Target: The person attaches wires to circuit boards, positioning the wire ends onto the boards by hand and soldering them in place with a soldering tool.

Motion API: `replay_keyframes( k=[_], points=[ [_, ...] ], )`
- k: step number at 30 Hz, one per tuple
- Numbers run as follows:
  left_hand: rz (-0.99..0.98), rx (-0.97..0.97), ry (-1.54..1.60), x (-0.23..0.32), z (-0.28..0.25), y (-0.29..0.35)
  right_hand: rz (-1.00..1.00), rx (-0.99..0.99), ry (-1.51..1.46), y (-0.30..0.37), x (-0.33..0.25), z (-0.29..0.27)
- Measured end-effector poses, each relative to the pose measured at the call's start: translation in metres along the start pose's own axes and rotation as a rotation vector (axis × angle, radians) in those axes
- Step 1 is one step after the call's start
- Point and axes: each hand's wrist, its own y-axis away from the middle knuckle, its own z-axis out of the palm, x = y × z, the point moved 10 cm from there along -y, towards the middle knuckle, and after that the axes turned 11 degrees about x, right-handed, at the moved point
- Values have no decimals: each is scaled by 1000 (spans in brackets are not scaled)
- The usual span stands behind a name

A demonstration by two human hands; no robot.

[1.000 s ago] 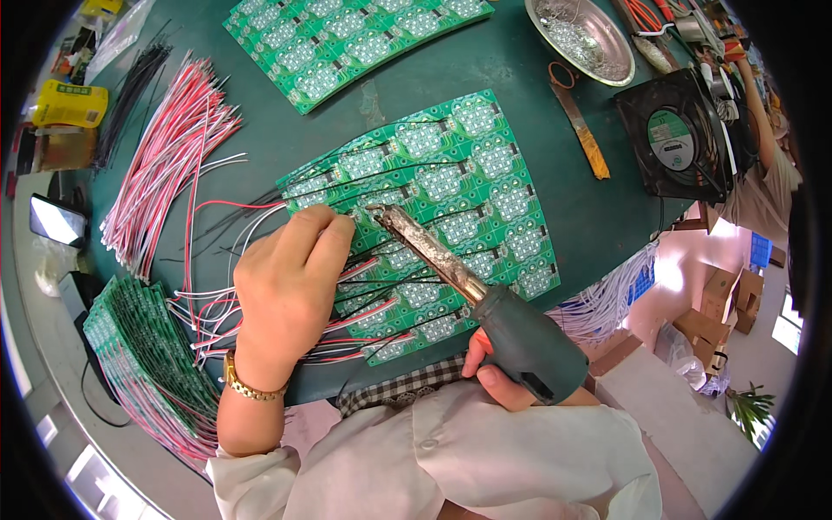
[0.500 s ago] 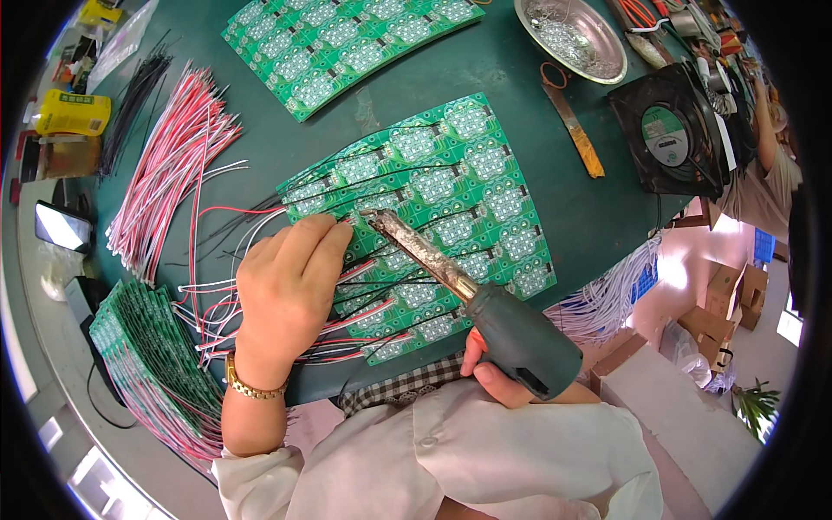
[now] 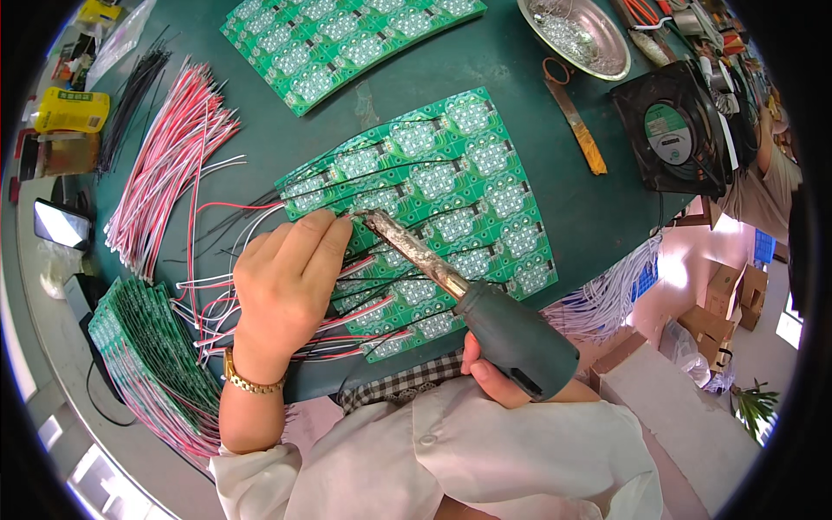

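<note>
My right hand (image 3: 492, 374) grips a soldering iron (image 3: 518, 338) by its thick dark handle. The iron's long, crusted tip rests at the left part of a green circuit board panel (image 3: 507, 199), right beside my left fingertips. My left hand (image 3: 290, 273) is closed in a pinch at that spot; a wire end seems to be between the fingers, but they largely hide it. Red, white and black wires (image 3: 342, 325) run from the panel's left edge, passing under and around my left hand. Several black wires lie across the panel's face.
A bundle of red and white wires (image 3: 169, 165) and black wires (image 3: 130, 104) lie at left. Wired boards (image 3: 156, 355) are stacked lower left. Another panel (image 3: 347, 43) lies at the back. A metal bowl (image 3: 620, 62), a yellow-handled blade (image 3: 576, 126) and a fan (image 3: 672, 130) stand right.
The soldering iron has shifted slightly to the left and up, its tip still by my left fingertips. My left hand has hardly moved.
</note>
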Motion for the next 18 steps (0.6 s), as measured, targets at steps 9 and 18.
replay_keyframes(
  k=[9, 18],
  points=[
    [-10, -10, 23, -2, 0, 1, 67, -157, -63, -5, -7, 7],
    [-15, -12, 44, -4, 3, 1, -45, -24, -22, -6, -10, -1]
  ],
)
